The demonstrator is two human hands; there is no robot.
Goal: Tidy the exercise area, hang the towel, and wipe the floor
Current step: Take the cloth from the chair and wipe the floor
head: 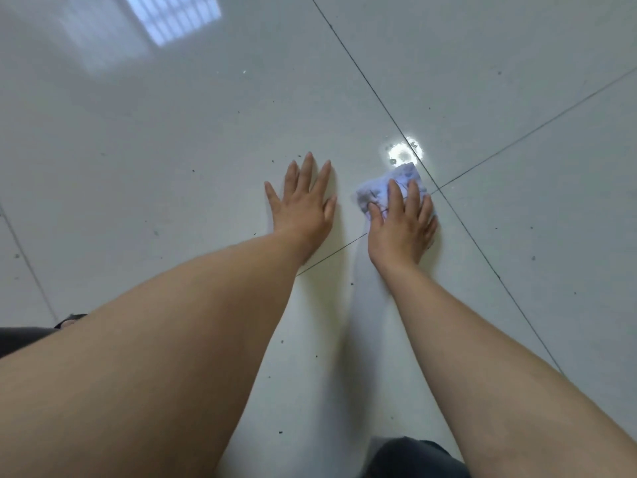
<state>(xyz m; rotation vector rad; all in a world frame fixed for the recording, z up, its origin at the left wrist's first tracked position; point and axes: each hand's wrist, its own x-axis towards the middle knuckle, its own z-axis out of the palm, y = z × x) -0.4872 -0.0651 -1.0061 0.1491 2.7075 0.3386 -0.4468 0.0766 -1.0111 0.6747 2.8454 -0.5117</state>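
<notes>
Specks point(280, 432) dot the tiled floor point(172, 174) around you, your left hand point(303, 208) lying flat, fingers spread and holding nothing, your right hand point(401, 232) pressing straight fingers on the crumpled cloth point(372, 194) beside a glare point(403, 151).

A crumpled white cloth point(374, 194) lies pressed on the glossy, dirt-speckled tile floor point(172, 174).

— How is the light?
— Soft and even. The glossy floor point(155, 174) carries a pale barred window reflection point(172, 19) far beyond the left hand point(303, 205), off to its left.
— Glare?
— One hard white spot point(403, 151) just beyond the right hand point(401, 229). Faint shadows hug both hands.
— Sharpness?
— Slightly soft overall; the forearms point(165, 339) swell hugely behind the hands, toward the frame's bottom.
</notes>
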